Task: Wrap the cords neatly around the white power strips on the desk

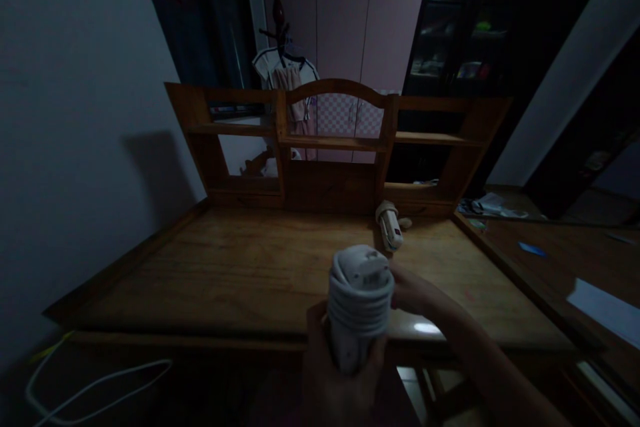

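My left hand [343, 373] is wrapped round the lower part of a white power strip [349, 350], held up over the front edge of the desk. Its white cord [359, 307] is wound in several tight turns about the strip's upper part. From the right, my right hand [404, 288] reaches to the far side of the coil. The coil hides its fingers, so I cannot see whether they grip the cord. Farther back on the desk lies a second white power strip [391, 230], with its own cord wrapped around it.
The wooden desk [240, 267] has a shelf hutch [333, 142] along its back. At left a wall borders it, with a loose white cable [100, 383] low in front. A brown surface to the right carries white paper [606, 310] and a blue card [531, 249].
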The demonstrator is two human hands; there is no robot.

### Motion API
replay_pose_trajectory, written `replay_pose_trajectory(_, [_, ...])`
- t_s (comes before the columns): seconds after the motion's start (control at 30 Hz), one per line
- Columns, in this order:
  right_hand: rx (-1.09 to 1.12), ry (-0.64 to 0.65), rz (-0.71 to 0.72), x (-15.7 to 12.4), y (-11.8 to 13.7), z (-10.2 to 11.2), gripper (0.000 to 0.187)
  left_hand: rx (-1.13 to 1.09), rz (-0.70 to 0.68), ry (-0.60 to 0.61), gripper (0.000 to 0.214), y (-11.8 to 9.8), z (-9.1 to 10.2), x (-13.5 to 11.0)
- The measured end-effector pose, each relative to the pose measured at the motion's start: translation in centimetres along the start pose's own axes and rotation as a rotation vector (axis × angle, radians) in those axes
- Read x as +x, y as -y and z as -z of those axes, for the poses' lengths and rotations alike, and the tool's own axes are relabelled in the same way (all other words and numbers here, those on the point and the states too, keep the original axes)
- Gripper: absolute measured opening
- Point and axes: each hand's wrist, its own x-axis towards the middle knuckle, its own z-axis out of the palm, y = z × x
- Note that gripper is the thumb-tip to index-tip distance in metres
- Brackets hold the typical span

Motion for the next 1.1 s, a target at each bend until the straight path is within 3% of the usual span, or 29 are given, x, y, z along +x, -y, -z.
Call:
replay_pose_trajectory(0.1, [-0.012, 0.041, -0.04, -0.5, 1.0, -0.9, 0.027, -0.25, 0.199, 0.161, 0.068, -0.3, 0.2, 1.3])
replay_pose_trajectory(0.17, [-0.147, -0.071, -0.148, -0.8, 1.5, -1.5, 0.024, -0.321, 0.229, 0.215, 0.07, 0.4, 0.7, 2.4])
replay_pose_trajectory(0.3, [-0.289, -0.211, -0.219, -1.6, 1.8, -1.8, 0.031, -0.277, 0.235, 0.212, 0.056, 2.4, 2.0, 4.6])
replay_pose_trajectory(0.5, [-0.364, -0.219, -0.189, -2.2, 2.2, -1.6, 0.034, -0.418, 0.42, 0.19, 0.055, 4.0, 2.2, 6.3])
replay_pose_trajectory(0.77, [-0.41, -0.104, -0.271, -2.8, 1.9, -0.9, 0.024, -0.325, 0.282, 0.166, 0.061, 4.0, 2.7, 6.5])
replay_pose_trajectory(0.93, [-0.44, -0.163, -0.301, -3.7, 1.6, 0.4, 0.024, -0.288, 0.201, 0.075, 0.049, 4.9, 3.7, 7.3])
replay_pose_trajectory(1.1, [-0.586, -0.2, -0.125, -4.6, 1.2, 0.1, 0.022, -0.141, 0.071, -0.009, 0.044, 5.4, 4.0, 7.7])
